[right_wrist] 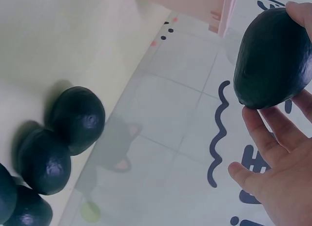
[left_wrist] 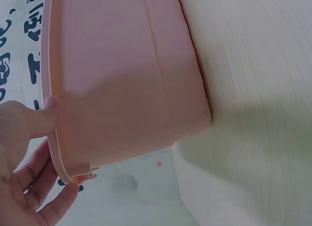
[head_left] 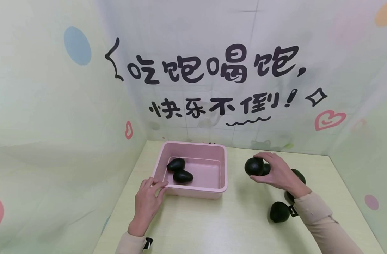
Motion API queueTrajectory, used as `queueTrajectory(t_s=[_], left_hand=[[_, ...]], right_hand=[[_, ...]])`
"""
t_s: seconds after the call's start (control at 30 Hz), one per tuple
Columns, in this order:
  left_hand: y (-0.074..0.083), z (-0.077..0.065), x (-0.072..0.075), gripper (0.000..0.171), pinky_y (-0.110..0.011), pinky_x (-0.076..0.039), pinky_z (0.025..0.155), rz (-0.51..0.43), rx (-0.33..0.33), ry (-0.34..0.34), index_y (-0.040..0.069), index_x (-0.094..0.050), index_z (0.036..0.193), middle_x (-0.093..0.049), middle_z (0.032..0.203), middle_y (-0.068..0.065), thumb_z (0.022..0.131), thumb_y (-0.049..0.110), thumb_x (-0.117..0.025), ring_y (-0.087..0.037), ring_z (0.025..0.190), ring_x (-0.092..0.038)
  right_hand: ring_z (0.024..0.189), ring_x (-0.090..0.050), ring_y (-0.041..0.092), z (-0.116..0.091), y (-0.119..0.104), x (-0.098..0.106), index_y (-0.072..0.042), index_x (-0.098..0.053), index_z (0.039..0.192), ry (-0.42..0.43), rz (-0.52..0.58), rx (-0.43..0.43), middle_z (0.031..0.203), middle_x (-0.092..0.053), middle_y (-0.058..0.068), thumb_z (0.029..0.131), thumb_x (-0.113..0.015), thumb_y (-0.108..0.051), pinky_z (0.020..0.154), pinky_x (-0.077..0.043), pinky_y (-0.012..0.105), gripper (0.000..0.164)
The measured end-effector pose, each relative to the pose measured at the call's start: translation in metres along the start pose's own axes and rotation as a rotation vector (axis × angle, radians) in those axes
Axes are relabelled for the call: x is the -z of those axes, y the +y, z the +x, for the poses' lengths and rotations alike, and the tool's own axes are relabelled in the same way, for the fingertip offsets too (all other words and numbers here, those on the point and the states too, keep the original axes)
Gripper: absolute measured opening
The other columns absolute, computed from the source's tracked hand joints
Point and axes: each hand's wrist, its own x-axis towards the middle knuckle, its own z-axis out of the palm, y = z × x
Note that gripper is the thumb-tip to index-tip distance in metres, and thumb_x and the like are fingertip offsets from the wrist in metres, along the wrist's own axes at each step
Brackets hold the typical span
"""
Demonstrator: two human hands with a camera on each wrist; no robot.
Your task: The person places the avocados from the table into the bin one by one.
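My right hand [head_left: 278, 173] holds a dark green avocado [head_left: 253, 166] between thumb and fingers, to the right of the pink plastic bin [head_left: 193, 193]. The right wrist view shows this avocado [right_wrist: 270, 60] raised off the table. At the bin's near left corner, my left hand [head_left: 147, 203] grips the rim. Its thumb [left_wrist: 43, 120] presses the rim from the near side, while the other fingers reach around the corner. Inside the bin, two avocados [head_left: 183, 176] lie touching on the left side of the floor.
Several more avocados rest on the table at the right, one [head_left: 279, 212] nearest me and others [head_left: 299, 175] partly hidden by my right hand and forearm. In the right wrist view, an avocado [right_wrist: 78, 120] lies near the table's back edge. A printed curtain [head_left: 212, 31] encloses the table.
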Motion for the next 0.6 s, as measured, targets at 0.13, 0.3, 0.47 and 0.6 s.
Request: queueTrajectory(t_s=[0.13, 0.3, 0.47, 0.6], left_hand=[[0.000, 0.001, 0.001, 0.026, -0.041, -0.054, 0.059, 0.004, 0.000, 0.000, 0.019, -0.087, 0.095, -0.070, 0.092, -0.002, 0.072, 0.012, -0.098, -0.030, 0.090, -0.064], [0.000, 0.000, 0.000, 0.026, -0.041, -0.054, 0.059, 0.003, 0.003, -0.005, 0.018, -0.087, 0.095, -0.069, 0.092, -0.002, 0.073, 0.012, -0.098, -0.030, 0.090, -0.064], [-0.001, 0.000, -0.001, 0.026, -0.040, -0.054, 0.059, 0.003, 0.001, -0.006, 0.018, -0.087, 0.096, -0.069, 0.091, -0.002, 0.073, 0.012, -0.098, -0.029, 0.089, -0.064], [-0.001, 0.000, -0.001, 0.026, -0.041, -0.054, 0.059, 0.003, -0.005, -0.003, 0.018, -0.087, 0.096, -0.069, 0.091, -0.002, 0.073, 0.012, -0.098, -0.029, 0.089, -0.064]], right_hand=[[0.118, -0.067, 0.040, 0.006, -0.003, 0.000, -0.005, -0.071, 0.126, 0.014, -0.003, 0.041, 0.126, -0.074, 0.016, 0.071, -0.098, -0.034, 0.098, -0.055, 0.061, 0.068], [0.116, -0.069, 0.039, 0.013, -0.006, -0.003, -0.003, -0.072, 0.125, 0.022, 0.000, 0.093, 0.124, -0.075, 0.015, 0.070, -0.098, -0.033, 0.098, -0.056, 0.059, 0.068], [0.118, -0.069, 0.040, 0.019, -0.011, -0.003, -0.003, -0.071, 0.126, 0.006, 0.006, 0.093, 0.125, -0.074, 0.016, 0.071, -0.097, -0.033, 0.100, -0.056, 0.060, 0.068], [0.118, -0.068, 0.040, 0.022, -0.014, -0.004, -0.004, -0.071, 0.127, -0.002, 0.008, 0.088, 0.125, -0.074, 0.016, 0.072, -0.097, -0.034, 0.100, -0.055, 0.060, 0.068]])
